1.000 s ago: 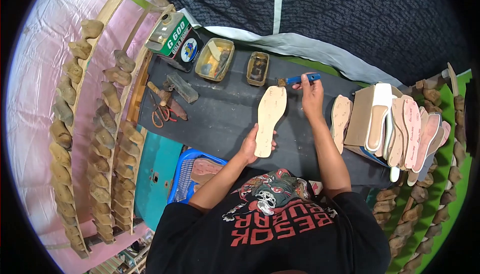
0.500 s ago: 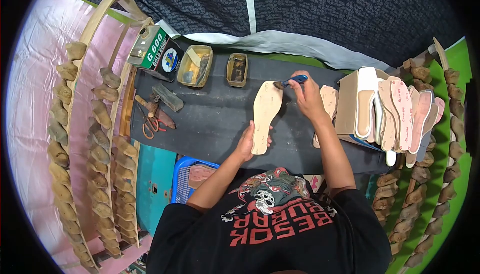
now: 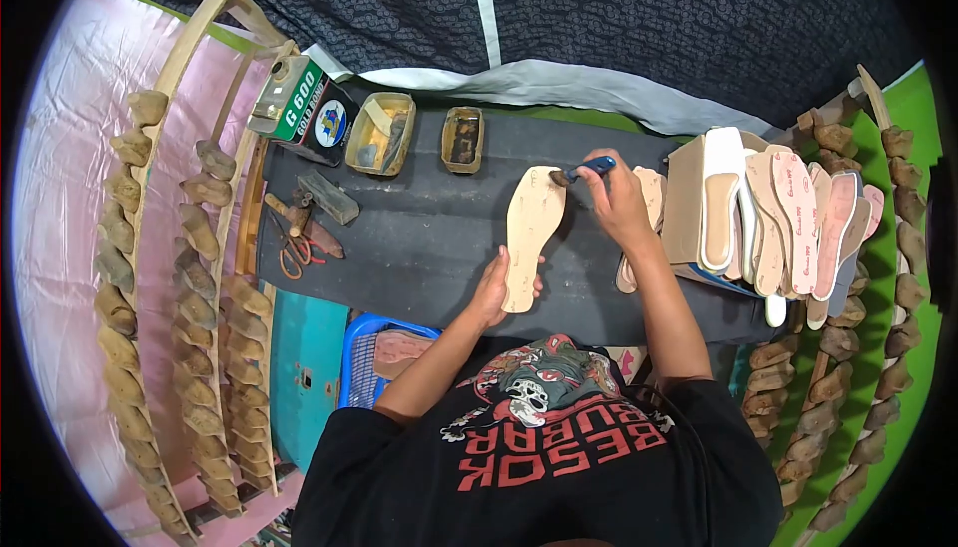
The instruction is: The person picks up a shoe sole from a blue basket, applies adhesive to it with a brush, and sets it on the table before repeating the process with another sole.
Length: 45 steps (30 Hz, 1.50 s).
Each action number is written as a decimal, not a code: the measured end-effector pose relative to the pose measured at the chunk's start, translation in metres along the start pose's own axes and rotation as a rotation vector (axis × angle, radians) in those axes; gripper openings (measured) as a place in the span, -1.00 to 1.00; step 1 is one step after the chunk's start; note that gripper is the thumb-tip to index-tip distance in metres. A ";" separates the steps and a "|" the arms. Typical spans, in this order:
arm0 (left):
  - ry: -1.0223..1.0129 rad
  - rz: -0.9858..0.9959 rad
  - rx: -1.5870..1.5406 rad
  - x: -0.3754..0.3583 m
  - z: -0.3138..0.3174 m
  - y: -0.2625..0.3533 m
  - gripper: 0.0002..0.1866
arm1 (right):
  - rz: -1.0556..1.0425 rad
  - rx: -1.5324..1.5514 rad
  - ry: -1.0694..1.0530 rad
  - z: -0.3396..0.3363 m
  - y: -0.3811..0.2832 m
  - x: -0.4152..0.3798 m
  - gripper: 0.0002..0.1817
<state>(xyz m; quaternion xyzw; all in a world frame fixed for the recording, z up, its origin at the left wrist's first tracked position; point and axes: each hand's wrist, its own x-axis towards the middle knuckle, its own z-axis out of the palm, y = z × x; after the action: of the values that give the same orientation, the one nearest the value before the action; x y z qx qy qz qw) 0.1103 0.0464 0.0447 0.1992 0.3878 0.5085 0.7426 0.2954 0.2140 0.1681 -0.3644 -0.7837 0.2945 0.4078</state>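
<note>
The pale insole (image 3: 532, 223) is held over the dark worktop (image 3: 419, 243), its narrow end toward the person and its wide end pointing away. Nearest is the person's black shirt (image 3: 559, 512), printed with red lettering. Just beyond it on the left, a blue basket (image 3: 361, 379) holds pinkish pieces (image 3: 397, 349). The left hand (image 3: 491, 289) grips the insole near its narrow end, fingers wrapped round to the far edge. Farther out, the right hand (image 3: 621, 206) is closed on the handle of a blue brush (image 3: 591, 169), whose dark bristles meet the wide end at its right edge. Another insole (image 3: 649, 196) lies partly hidden behind the right forearm, near a cardboard box (image 3: 689, 196) packed with upright insoles (image 3: 795, 213). Across the worktop on the left lie scissors (image 3: 291, 256) and, just past them, a grey block (image 3: 329, 198). Toward the far edge stand a small tub (image 3: 462, 167), a larger tub (image 3: 377, 170) and a green-and-black can (image 3: 317, 116). A dark patterned curtain (image 3: 639, 28) hangs behind.
</note>
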 end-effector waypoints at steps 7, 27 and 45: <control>0.022 0.037 -0.045 0.011 0.005 0.003 -0.20 | -0.032 0.004 -0.112 0.000 -0.008 -0.025 -0.82; -0.051 -0.018 0.012 0.008 0.004 0.003 -0.16 | -0.022 -0.060 0.010 -0.011 -0.007 -0.011 -0.86; -0.062 -0.016 -0.038 0.007 0.018 -0.001 -0.22 | 0.005 -0.104 0.115 -0.016 -0.006 -0.002 -0.86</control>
<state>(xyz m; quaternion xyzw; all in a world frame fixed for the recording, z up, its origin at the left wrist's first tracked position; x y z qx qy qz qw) 0.1259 0.0540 0.0525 0.1977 0.3567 0.5034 0.7618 0.3084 0.2114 0.1796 -0.4035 -0.7722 0.2330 0.4320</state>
